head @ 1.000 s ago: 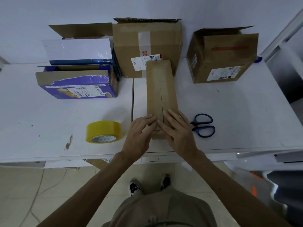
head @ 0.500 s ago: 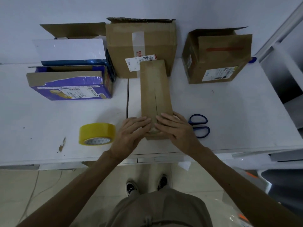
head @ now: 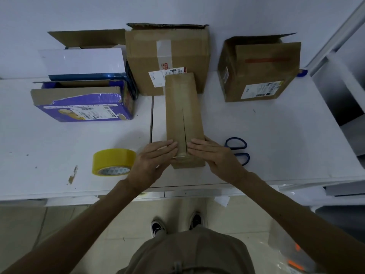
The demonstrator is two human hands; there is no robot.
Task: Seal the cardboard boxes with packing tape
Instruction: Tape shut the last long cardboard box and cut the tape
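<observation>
The right hand covers the blades of the scissors.

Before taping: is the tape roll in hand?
No, the tape roll lies on the table; left hand and right hand press the box.

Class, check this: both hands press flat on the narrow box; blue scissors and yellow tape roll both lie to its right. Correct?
No. The head view shows the yellow tape roll left of the narrow box; only the blue scissors lie right. The left hand and right hand press flat on it.
</observation>
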